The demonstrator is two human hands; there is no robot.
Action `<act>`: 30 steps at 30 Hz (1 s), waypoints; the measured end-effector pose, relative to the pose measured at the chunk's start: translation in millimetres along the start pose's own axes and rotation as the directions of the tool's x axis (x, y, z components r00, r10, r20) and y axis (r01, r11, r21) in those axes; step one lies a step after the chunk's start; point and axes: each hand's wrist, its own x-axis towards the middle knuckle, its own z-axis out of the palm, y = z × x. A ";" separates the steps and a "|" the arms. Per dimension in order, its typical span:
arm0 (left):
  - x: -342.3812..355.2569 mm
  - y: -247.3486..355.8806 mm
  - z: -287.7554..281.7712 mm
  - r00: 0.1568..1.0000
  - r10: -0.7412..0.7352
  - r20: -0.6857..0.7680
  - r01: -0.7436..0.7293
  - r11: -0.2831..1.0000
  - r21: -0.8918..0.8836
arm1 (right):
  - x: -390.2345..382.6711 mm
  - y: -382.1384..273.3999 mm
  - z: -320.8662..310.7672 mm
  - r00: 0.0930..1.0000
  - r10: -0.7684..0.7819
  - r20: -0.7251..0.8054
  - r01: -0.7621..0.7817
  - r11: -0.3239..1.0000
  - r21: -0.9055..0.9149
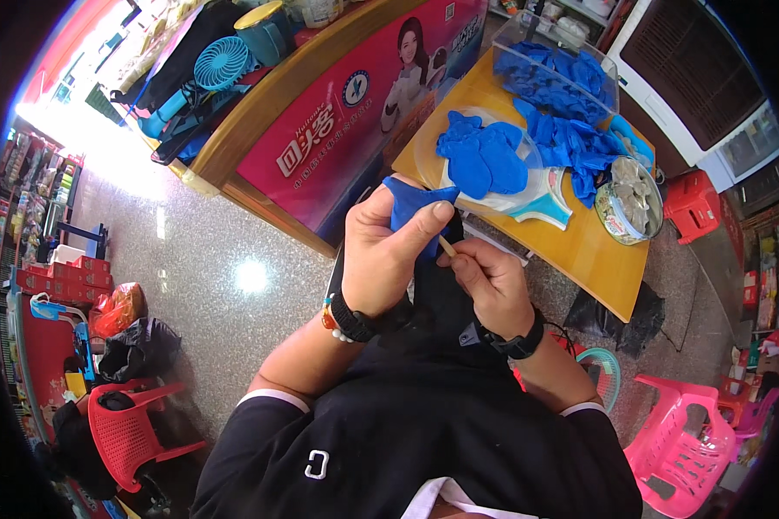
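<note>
My left hand (374, 259) is closed on a small blue fabric piece (411, 201), its thumb pressed over the cloth. In my right hand (498, 290) a thin wooden stick (447, 246) is pinched, its far end reaching up to the blue cloth; whether it goes inside is hidden. Just beyond my hands, more blue fabric pieces (485, 164) lie flat on a clear round plastic lid or tray (532, 143). A white and light-blue cutout (545, 208) sits partly under it on the wooden table (593, 268).
On the table stand a clear bin (610, 82) of blue pieces, a loose blue heap (563, 138) and a round tub (627, 203) of greyish pieces. A pink-fronted counter (320, 147) rises at the left. Plastic chairs, red (125, 441) and pink (684, 432), flank me.
</note>
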 end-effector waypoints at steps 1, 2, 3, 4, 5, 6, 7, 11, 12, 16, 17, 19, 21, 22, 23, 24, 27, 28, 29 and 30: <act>0.6 -0.8 -0.2 1.000 0.002 0.000 -0.002 1.000 0.000 | 0.2 0.8 1.1 0.999 0.054 0.006 -0.054 0.996 0.071; 1.6 -2.6 -1.1 1.000 0.025 -0.012 -0.025 1.000 0.011 | 0.3 0.3 0.7 0.999 0.052 0.007 -0.052 0.996 0.070; 2.1 -4.0 -2.4 0.999 0.046 -0.026 -0.045 0.999 0.021 | 0.2 0.6 0.7 0.998 0.063 0.012 -0.064 0.995 0.080; 2.0 -3.9 -3.0 0.999 0.044 -0.027 -0.044 0.999 0.020 | 0.2 0.8 0.9 0.997 0.075 0.018 -0.076 0.993 0.089; 1.7 -3.4 -3.8 0.998 0.043 -0.039 -0.042 0.999 0.031 | 0.7 0.9 1.4 0.997 0.076 0.020 -0.078 0.993 0.090; 1.0 -2.8 -3.5 0.998 0.044 -0.051 -0.041 0.998 0.042 | 1.0 0.9 1.3 0.999 0.040 0.017 -0.041 0.997 0.061; 0.5 -2.4 -2.8 0.998 0.044 -0.053 -0.042 0.998 0.042 | 1.1 0.9 1.3 1.000 0.004 0.016 -0.004 0.999 0.033; -0.5 5.7 4.1 1.000 0.018 0.002 -0.018 0.996 0.088 | -0.7 8.5 -2.6 0.967 0.158 0.202 -0.222 0.909 0.352; -0.5 6.9 4.4 1.000 -0.018 0.009 0.017 0.998 0.054 | -0.8 9.6 -6.5 0.918 0.221 0.329 -0.368 0.787 0.496; 1.9 -5.6 -3.4 0.998 0.053 -0.039 -0.049 0.994 0.095 | 0.8 5.7 0.1 0.978 0.144 0.153 -0.172 0.968 0.184; 2.5 -8.6 -7.5 0.998 0.054 -0.041 -0.050 0.994 0.097 | 1.7 5.1 3.5 0.977 0.144 0.155 -0.172 0.968 0.185; 4.3 -6.0 -9.3 0.991 0.124 0.051 -0.133 0.964 0.231 | 1.1 4.7 7.0 0.994 -0.081 -0.080 0.074 0.994 -0.077; 3.8 -5.6 -3.9 0.996 0.081 0.032 -0.084 0.989 0.119 | 2.2 1.1 4.2 0.998 -0.020 -0.054 0.017 0.998 -0.060; 4.5 -6.3 -4.4 0.997 0.072 0.016 -0.073 0.993 0.087 | 3.5 -0.7 3.1 0.999 0.038 -0.025 -0.039 0.998 -0.042; 5.1 -6.6 -5.0 0.998 0.062 0.001 -0.062 0.997 0.055 | 4.5 -1.6 2.9 0.999 0.036 -0.027 -0.037 0.998 -0.042; 5.8 -5.7 -6.2 0.998 0.062 0.005 -0.062 0.997 0.056 | 5.0 -2.7 2.9 0.999 0.027 -0.028 -0.029 0.999 -0.046; 9.2 -1.2 -12.9 0.994 0.007 -0.109 -0.009 1.000 -0.016 | 4.5 2.1 2.1 0.999 0.041 -0.035 -0.041 0.999 -0.003; 13.5 1.2 -12.2 0.989 -0.003 -0.150 -0.006 0.998 -0.057 | 3.7 4.9 1.2 0.997 0.064 -0.037 -0.063 0.997 0.044; 16.9 4.3 -11.4 0.984 -0.041 -0.171 0.018 0.991 -0.133 | 2.3 6.1 0.0 0.997 0.064 -0.037 -0.062 0.997 0.042; 19.1 5.5 -11.7 0.984 -0.036 -0.175 0.009 0.988 -0.156 | 1.1 6.6 -0.1 0.992 0.119 -0.029 -0.117 0.992 0.053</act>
